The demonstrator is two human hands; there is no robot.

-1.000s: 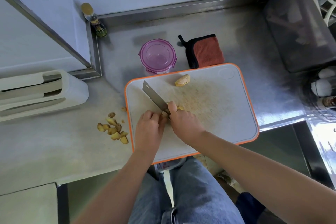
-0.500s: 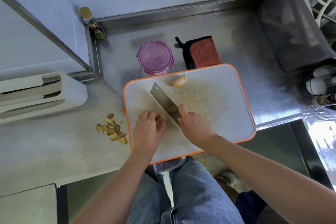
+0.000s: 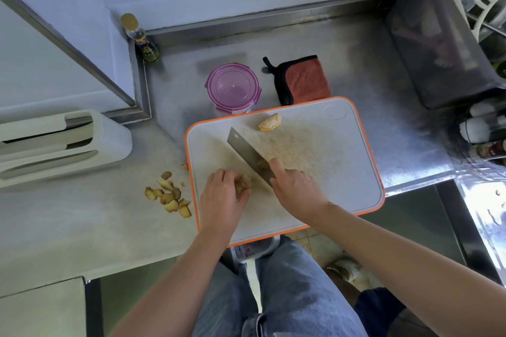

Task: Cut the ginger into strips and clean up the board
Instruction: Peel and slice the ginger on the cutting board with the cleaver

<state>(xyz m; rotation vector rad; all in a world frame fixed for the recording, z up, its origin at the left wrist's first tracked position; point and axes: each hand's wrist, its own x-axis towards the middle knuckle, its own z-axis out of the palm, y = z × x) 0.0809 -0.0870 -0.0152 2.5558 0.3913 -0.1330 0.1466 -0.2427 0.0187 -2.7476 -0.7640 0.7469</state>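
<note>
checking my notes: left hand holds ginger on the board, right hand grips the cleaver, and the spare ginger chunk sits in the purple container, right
One slip: in the head view the spare ginger chunk lies on the cutting board, near its far edge, not in the purple container. The left hand does hold a ginger piece and the right hand grips the cleaver.

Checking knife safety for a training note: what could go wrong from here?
1. The left hand pinches the small ginger piece right beside the cleaver blade; a fingertip could get nicked.
2. The cutting board seems to overhang the counter edge near the person; the right hand pressing down might tip or shift it.
</note>
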